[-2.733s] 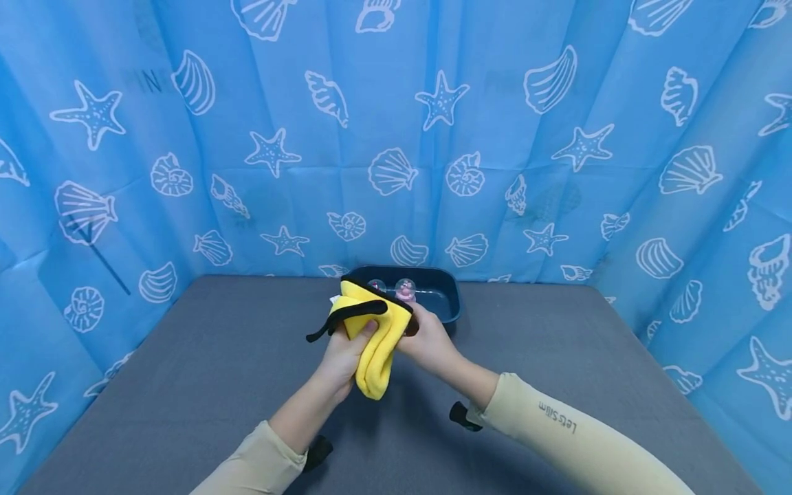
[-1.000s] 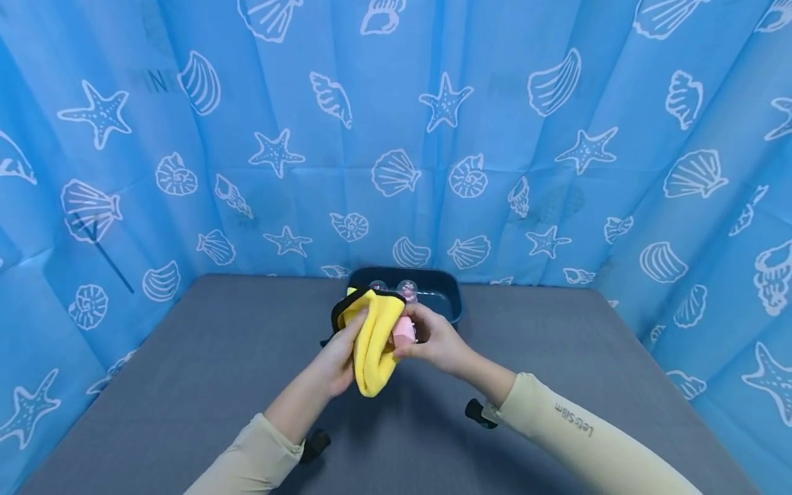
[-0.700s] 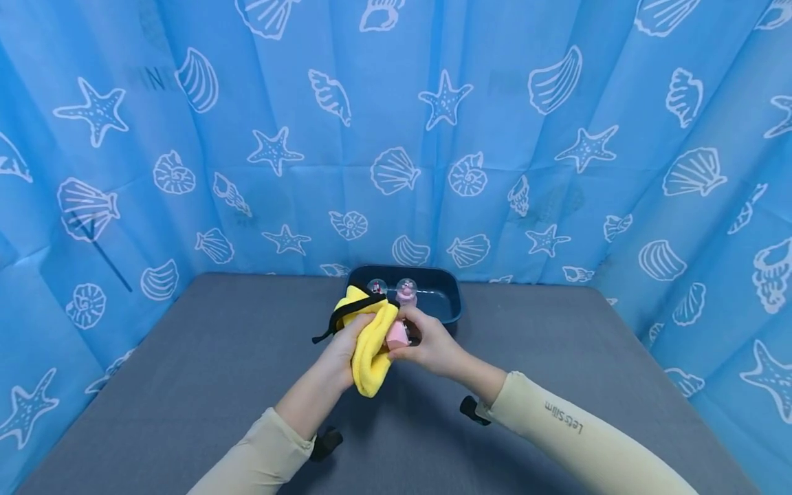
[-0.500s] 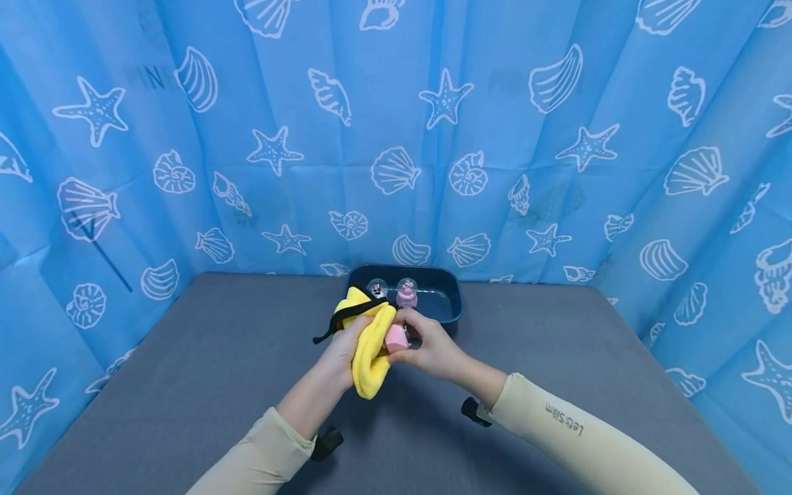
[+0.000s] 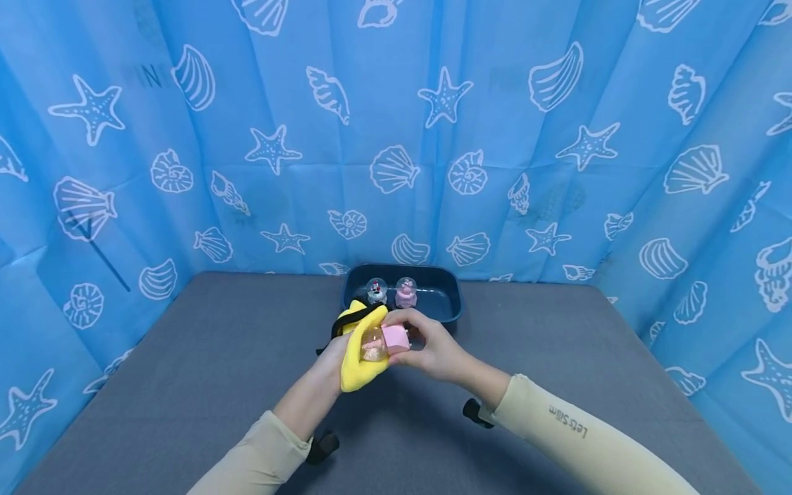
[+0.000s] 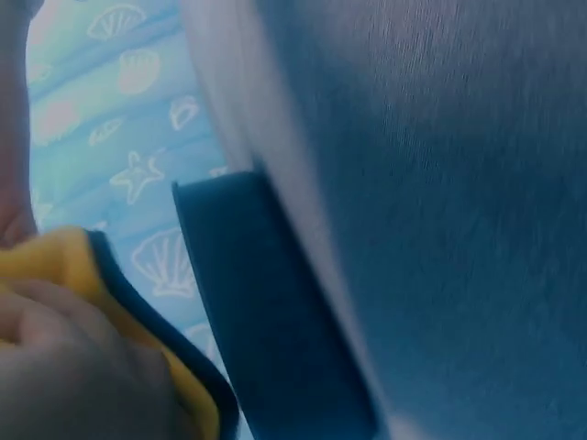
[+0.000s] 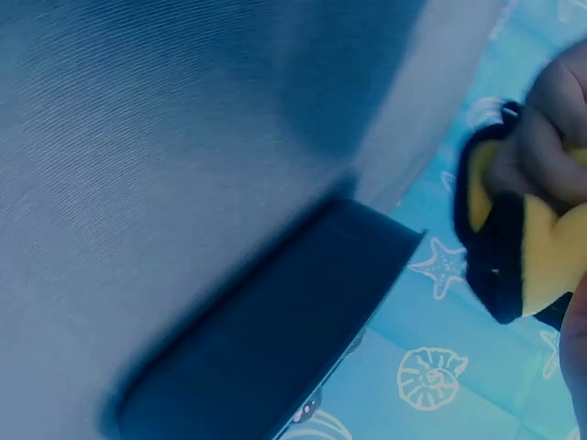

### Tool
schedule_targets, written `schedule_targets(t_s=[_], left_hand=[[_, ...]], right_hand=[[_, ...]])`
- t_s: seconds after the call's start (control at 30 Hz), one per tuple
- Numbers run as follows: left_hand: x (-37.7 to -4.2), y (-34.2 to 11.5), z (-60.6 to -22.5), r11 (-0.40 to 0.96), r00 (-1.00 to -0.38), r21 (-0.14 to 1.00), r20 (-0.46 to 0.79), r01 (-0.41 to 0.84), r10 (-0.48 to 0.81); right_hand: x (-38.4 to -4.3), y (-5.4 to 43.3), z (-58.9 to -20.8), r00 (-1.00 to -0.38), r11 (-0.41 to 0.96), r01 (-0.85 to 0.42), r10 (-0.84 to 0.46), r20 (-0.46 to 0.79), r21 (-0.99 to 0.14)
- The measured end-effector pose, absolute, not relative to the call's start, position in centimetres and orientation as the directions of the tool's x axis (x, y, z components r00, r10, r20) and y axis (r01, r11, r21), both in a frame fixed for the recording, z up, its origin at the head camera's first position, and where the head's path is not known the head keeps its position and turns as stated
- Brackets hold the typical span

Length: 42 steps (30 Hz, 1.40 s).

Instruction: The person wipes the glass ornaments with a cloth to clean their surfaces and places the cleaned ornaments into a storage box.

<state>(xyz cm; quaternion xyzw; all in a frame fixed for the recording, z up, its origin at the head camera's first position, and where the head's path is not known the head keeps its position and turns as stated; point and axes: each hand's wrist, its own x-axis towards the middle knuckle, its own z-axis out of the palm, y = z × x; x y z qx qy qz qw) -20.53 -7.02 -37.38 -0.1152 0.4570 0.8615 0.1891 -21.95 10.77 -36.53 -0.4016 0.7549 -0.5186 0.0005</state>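
Note:
In the head view my left hand (image 5: 333, 361) holds a yellow cloth (image 5: 359, 370) with black edging, cupped around the clear dome of a small snow globe. The globe's pink base (image 5: 396, 338) points right, so the snow globe lies on its side in the air above the table. My right hand (image 5: 433, 347) pinches that base between thumb and fingers. Curled fingers (image 6: 83, 367) press into the cloth in the left wrist view. From the right wrist, the cloth (image 7: 548, 252) shows bunched at the right edge; the globe is hidden there.
A dark blue tray (image 5: 454, 292) stands at the table's back edge, behind my hands. Inside it are a white-based snow globe (image 5: 377, 291) and a pink-based snow globe (image 5: 405, 293), both upright. A blue shell-print curtain (image 5: 470, 206) hangs behind the grey table (image 5: 557, 385).
The cloth first hid the globe; the right hand then showed gripping its pink base. Now the cloth is folded back lower and left, baring the clear dome.

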Motion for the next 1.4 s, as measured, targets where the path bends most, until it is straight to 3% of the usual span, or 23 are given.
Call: schedule_targets(t_s=[0.13, 0.3, 0.47, 0.57, 0.67, 1.03, 1.4], left_hand=[[-20.3, -7.4, -37.4, -0.512, -0.897, 0.739, -0.328, -0.439, 0.297], [-21.0, -8.5, -37.9, -0.592, -0.926, 0.718, -0.222, -0.367, 0.305], [-21.3, -9.0, -38.0, -0.412, -0.954, 0.873, -0.171, -0.262, 0.245], [-20.9, -8.5, -37.9, -0.279, -0.962, 0.939, -0.138, -0.203, 0.236], [-20.7, -7.8, -37.9, -0.248, -0.976, 0.957, -0.107, -0.153, 0.188], [-20.6, -5.8, -37.6, -0.424, -0.973, 0.888, -0.223, -0.178, -0.058], [-20.3, -5.8, -37.2, -0.453, -0.972, 0.869, -0.233, -0.197, -0.025]], right_hand=[[-21.9, 10.9, -36.1, -0.720, 0.053, -0.508, -0.574, 0.390, -0.860], [-22.1, 11.1, -35.9, -0.814, 0.089, -0.423, -0.474, 0.335, -0.902], [-22.3, 11.0, -36.1, -0.868, 0.164, -0.354, -0.426, 0.257, -0.921], [-22.2, 10.7, -36.4, -0.875, 0.216, -0.357, -0.418, 0.244, -0.909], [-22.2, 10.4, -36.7, -0.866, 0.251, -0.397, -0.422, 0.269, -0.883], [-21.3, 9.6, -36.7, -0.846, 0.285, -0.470, -0.416, 0.334, -0.835], [-21.2, 10.0, -36.9, -0.811, 0.217, -0.516, -0.434, 0.391, -0.829]])
